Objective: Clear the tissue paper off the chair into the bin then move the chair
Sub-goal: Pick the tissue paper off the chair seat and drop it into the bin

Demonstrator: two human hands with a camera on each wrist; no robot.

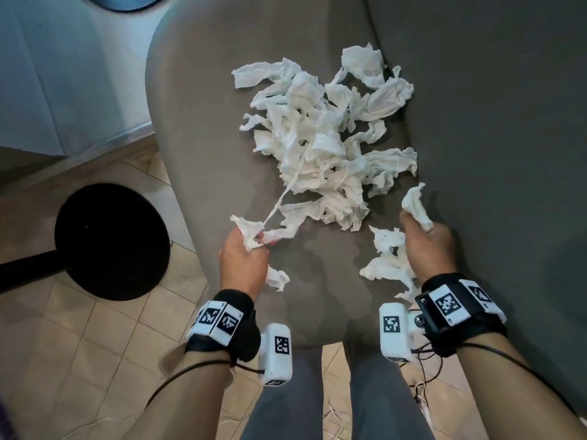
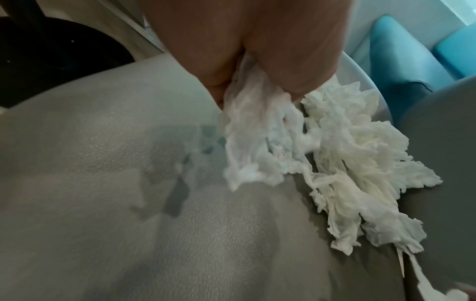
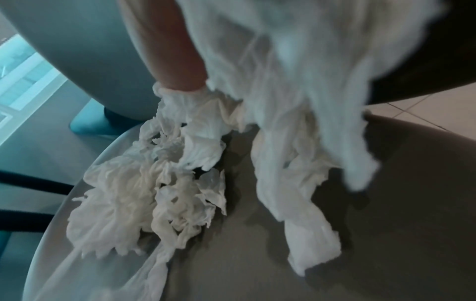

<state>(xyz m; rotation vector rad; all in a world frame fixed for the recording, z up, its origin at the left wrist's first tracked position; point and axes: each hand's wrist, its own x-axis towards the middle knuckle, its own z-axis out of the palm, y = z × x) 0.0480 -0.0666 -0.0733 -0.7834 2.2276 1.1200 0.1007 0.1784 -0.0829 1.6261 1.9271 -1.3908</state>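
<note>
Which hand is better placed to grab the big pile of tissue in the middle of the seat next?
Left, probably. The left hand already pinches a twisted strand joined to the big tissue pile. The right hand grips a separate wad near the chair backrest.

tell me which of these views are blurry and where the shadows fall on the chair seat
Head view: mostly sharp, wide-angle bending at the edges, the tissue pile crisp on the chair. Left wrist view: the left hand and its pinched tissue soft and close, with a dark shadow on the seat beneath. Right wrist view: tissue held by the right hand heavily blurred; seat dim.
</note>
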